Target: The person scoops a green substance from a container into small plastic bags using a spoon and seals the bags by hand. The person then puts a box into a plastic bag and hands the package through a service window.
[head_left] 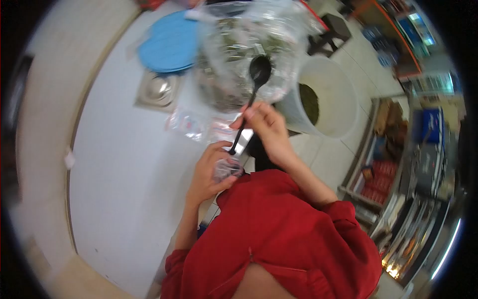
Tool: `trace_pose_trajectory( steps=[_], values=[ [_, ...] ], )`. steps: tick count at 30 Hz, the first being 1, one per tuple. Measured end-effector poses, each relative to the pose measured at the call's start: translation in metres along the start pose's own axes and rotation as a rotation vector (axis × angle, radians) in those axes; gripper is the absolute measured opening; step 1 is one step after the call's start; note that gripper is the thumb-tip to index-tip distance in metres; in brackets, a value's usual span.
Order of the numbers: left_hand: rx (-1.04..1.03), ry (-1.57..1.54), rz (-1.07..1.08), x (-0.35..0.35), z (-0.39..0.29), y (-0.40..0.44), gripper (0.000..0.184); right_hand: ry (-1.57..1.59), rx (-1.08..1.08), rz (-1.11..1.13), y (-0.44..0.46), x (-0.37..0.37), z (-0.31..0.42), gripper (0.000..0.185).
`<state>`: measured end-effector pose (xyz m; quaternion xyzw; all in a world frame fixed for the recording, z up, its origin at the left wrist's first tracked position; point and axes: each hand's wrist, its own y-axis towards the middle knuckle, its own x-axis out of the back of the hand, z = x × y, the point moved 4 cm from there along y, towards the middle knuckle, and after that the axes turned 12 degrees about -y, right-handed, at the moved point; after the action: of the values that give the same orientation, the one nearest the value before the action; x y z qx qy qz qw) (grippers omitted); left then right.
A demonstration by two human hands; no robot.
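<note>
My right hand (269,130) pinches a black plastic spoon (260,71) by its handle, bowl end up and away from me. The handle slants down, and its tip reaches the small clear plastic bag (226,169) in my left hand (205,173). The fingers of that hand are wrapped around the bag, which has something dark in it. Beyond the spoon stands a big clear plastic bag (226,65) with greenish contents. Flat clear bags with red print (186,124) lie on the white table (124,164) just past my left hand.
A blue flat piece (167,42) and a square metal item with a shiny round middle (158,90) lie at the table's far end. Right of the table is a whitish bucket (338,102) holding dark green material. A dark stool (331,35) and loaded shelves (378,164) stand farther right.
</note>
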<state>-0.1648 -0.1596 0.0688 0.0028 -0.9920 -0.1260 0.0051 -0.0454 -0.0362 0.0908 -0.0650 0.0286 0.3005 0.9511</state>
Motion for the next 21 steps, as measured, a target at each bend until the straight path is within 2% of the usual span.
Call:
trace_pose_trajectory(
  steps=[2, 4, 6, 7, 9, 10, 12, 13, 15, 17, 19, 21],
  values=[
    [0.051, -0.061, -0.016, -0.008, 0.008, 0.006, 0.039, -0.038, -0.03, -0.292, -0.002, 0.071, 0.025, 0.022],
    [0.454, -0.258, -0.03, -0.017, 0.029, -0.002, 0.037, -0.37, -0.155, -0.448, -0.001, 0.158, 0.02, 0.024],
    [0.526, -0.315, -0.044, -0.036, 0.026, 0.01, 0.036, -0.75, -0.182, -0.474, -0.002, 0.243, -0.012, 0.022],
    [0.593, -0.375, -0.078, -0.043, 0.026, 0.014, 0.036, -0.927, -0.208, -0.467, -0.003, 0.286, -0.055, 0.022],
    [0.667, -0.453, -0.112, -0.063, 0.029, 0.026, 0.037, -1.155, -0.378, -0.286, -0.008, 0.336, -0.128, 0.027],
    [0.735, -0.542, -0.171, -0.073, 0.034, 0.033, 0.037, -1.197, -0.516, -0.106, -0.01, 0.35, -0.154, 0.032],
    [0.762, -0.499, -0.126, -0.09, 0.042, 0.053, 0.037, -1.426, -0.65, 0.303, -0.015, 0.355, -0.196, 0.035],
    [0.782, -0.463, -0.097, -0.099, 0.044, 0.063, 0.038, -1.411, -0.653, 0.303, -0.009, 0.35, -0.183, 0.035],
    [0.82, -0.473, -0.078, -0.122, 0.042, 0.089, 0.038, -1.232, -0.891, 0.474, -0.004, 0.343, -0.168, 0.031],
    [0.854, -0.488, -0.063, -0.138, 0.044, 0.112, 0.038, -1.257, -0.886, 0.535, 0.003, 0.356, -0.185, 0.028],
    [0.788, -0.633, 0.014, -0.151, 0.05, 0.132, 0.034, -1.292, -0.876, 0.59, 0.011, 0.37, -0.207, 0.026],
    [0.857, -0.644, -0.015, -0.152, 0.063, 0.139, 0.036, -1.325, -0.709, 0.677, 0.026, 0.378, -0.22, 0.027]
  ],
)
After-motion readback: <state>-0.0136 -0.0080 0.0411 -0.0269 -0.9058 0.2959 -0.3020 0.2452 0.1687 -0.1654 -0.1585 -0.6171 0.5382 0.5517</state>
